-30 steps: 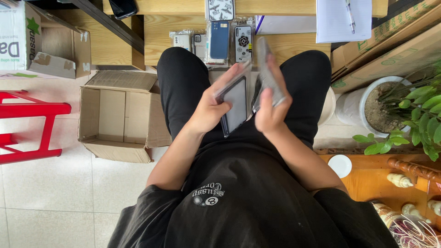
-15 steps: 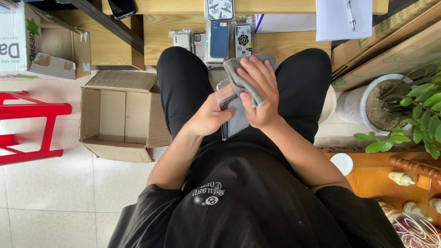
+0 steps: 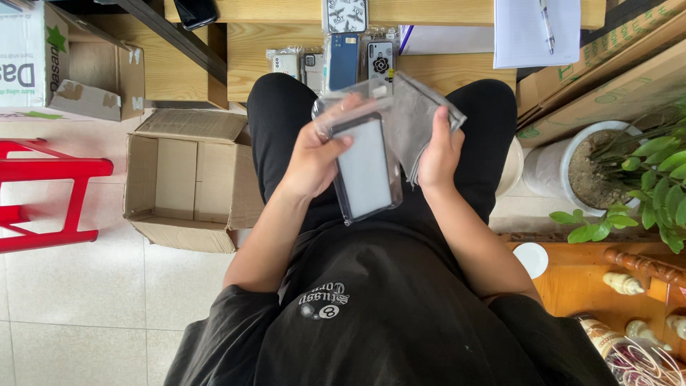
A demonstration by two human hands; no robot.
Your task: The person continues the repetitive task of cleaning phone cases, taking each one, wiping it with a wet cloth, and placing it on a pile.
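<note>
Here the left hand grips a phone sealed in a clear sleeve, fingers wrapped round its left edge and thumb across the top of the pale screen. The phone stands roughly upright over the person's lap, its lower end tilted slightly right. The right hand is closed on a grey cloth, pinched between thumb and fingers; the cloth hangs in folds just beside the phone's right edge and touches the sleeve near the top. Both hands are held close together above the black trousers, between the knees.

Ahead of the knees a wooden counter carries a row of packed phone cases: a blue one in the middle, a patterned one above it, a clear one with a flower mark to its right, and two pale ones to its left. A white paper with a pen lies on the counter's right part. A dark phone lies at the counter's far left edge.

On the tiled floor to the left stands an open, empty-looking cardboard box, and beyond it a red stool. To the right is a white pot with a green plant, with flat cartons leaning behind it.
</note>
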